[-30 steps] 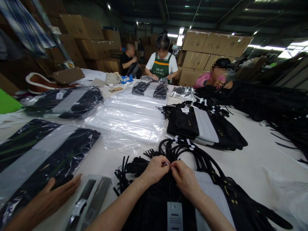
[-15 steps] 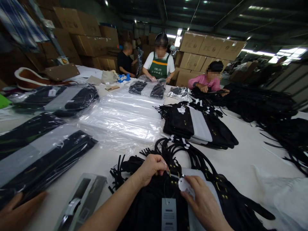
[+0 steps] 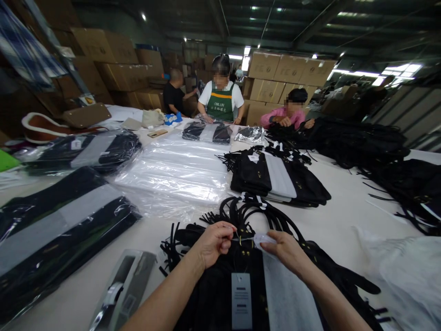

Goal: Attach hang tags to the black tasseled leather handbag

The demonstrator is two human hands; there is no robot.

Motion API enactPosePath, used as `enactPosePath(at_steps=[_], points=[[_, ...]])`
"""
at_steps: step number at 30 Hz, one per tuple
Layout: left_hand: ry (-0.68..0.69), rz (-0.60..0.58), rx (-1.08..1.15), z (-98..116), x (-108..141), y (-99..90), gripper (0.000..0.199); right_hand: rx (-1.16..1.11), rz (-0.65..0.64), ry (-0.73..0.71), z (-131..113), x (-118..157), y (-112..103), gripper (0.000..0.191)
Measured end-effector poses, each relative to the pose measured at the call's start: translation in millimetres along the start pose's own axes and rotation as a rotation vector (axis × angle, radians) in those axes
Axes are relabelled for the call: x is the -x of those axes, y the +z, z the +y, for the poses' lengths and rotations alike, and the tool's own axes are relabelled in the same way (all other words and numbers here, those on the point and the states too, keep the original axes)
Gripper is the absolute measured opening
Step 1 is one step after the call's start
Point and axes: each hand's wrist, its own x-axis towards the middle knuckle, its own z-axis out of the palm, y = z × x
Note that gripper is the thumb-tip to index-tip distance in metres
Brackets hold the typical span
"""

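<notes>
In the lower middle lies a stack of black bags (image 3: 220,289) with looped handles, gold-coloured fittings and fringe. My left hand (image 3: 216,244) is closed in a pinch on a thin string beside the gold fittings at the top of the nearest bag. To its right, my right hand (image 3: 285,247) grips a white tag (image 3: 262,239) between thumb and fingers, with the string running from the tag across the fittings. A grey printed hang tag (image 3: 241,299) rests on the bag's front below my hands. White sheet material (image 3: 289,294) lies under my right forearm.
A tape dispenser (image 3: 124,289) stands left of my arm. Plastic-wrapped black bundles (image 3: 65,220) and clear plastic bags (image 3: 175,170) cover the left and middle. Beyond is another bag stack (image 3: 255,172). Co-workers sit or stand across the table, one in a green apron (image 3: 221,105).
My right hand has drawn the white tag slightly up, and my left fingers have lifted a little. Another person's hand at the lower left has left the view.
</notes>
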Motion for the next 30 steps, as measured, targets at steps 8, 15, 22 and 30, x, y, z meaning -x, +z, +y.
enactPosePath(at_steps=[8, 15, 22, 30], points=[[0.022, -0.067, 0.002, -7, 29, -5.5, 0.025, -1.008, -0.321, 0.278, -17, 34, 40, 0.025], [0.046, -0.147, -0.24, -39, 76, -27.6, 0.033, -1.282, -0.395, 0.317, -5, 44, 84, 0.027], [0.201, -0.279, -0.541, -75, 76, -24.5, 0.05, -1.298, -0.275, 0.32, -11, 43, 96, 0.036], [0.38, 0.011, -0.644, -56, 85, -15.0, 0.042, -1.304, -0.345, 0.283, -20, 50, 91, 0.037]])
